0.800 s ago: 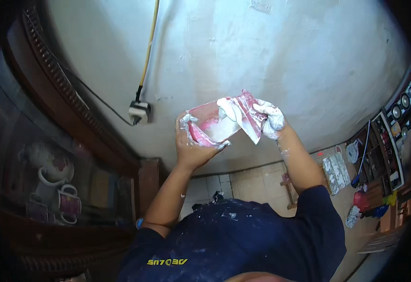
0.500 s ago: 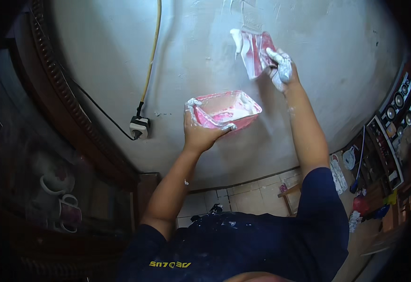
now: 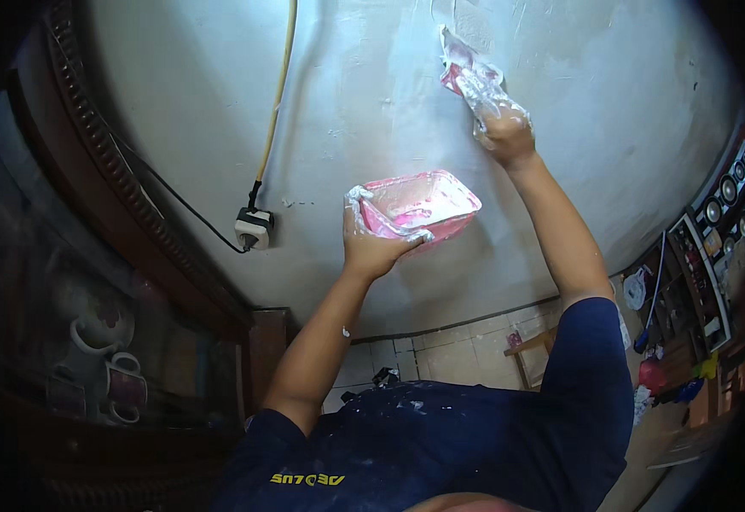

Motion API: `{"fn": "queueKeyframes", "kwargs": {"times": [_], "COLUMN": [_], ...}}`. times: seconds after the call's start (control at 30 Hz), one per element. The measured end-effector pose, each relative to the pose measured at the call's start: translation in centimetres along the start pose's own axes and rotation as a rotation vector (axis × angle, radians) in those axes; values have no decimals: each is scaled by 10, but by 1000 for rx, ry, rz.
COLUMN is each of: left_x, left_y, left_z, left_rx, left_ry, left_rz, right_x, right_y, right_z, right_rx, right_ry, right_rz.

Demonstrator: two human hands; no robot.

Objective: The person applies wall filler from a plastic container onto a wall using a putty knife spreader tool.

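My left hand [image 3: 372, 253] grips the near left side of a pink rectangular plastic tub [image 3: 451, 227], its fingers smeared with white paste. White paste [image 3: 453, 198] lies inside the tub, mostly toward its right end. Up and to the right, my right hand [image 3: 502, 128], also coated in paste, is closed round a reddish flat scraper [image 3: 452, 78]. The scraper is turned partly edge-on and its upper end is at the pale wall [image 3: 372, 94]; I cannot tell whether it touches. White paste covers much of the scraper.
A yellow cable [image 3: 277, 111] runs down the wall to a black-and-white socket [image 3: 254, 229] left of the tub. A dark wooden cabinet [image 3: 91, 196] with mugs [image 3: 125, 386] behind glass fills the left. Shelves with speakers [image 3: 722, 196] stand at the right.
My right hand has turned the scraper over from broad side showing to nearly edge-on, and moved it slightly up against or near the wall. The tub has shifted slightly right and down.
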State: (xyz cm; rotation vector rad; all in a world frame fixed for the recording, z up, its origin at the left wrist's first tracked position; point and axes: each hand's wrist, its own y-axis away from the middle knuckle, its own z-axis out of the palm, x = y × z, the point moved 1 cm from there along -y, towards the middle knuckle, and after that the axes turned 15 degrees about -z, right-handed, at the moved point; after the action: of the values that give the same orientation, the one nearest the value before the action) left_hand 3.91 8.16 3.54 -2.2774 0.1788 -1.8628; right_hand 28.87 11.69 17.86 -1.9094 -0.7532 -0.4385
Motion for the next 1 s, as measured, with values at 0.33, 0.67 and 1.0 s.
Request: {"fn": "queueKeyframes", "kwargs": {"times": [0.33, 0.67, 1.0], "left_x": [-48, -43, -53], "left_y": [21, 32, 41], "left_z": [-20, 20, 70], "left_rx": [76, 28, 30], "left_ry": [-63, -17, -23], "left_rz": [34, -23, -12], "right_x": [-11, 33, 5], "right_y": [26, 5, 73], "right_z": [-11, 39, 15], "right_rx": [421, 103, -121], "right_ry": [-145, 117, 22], "right_rz": [59, -147, -276]}}
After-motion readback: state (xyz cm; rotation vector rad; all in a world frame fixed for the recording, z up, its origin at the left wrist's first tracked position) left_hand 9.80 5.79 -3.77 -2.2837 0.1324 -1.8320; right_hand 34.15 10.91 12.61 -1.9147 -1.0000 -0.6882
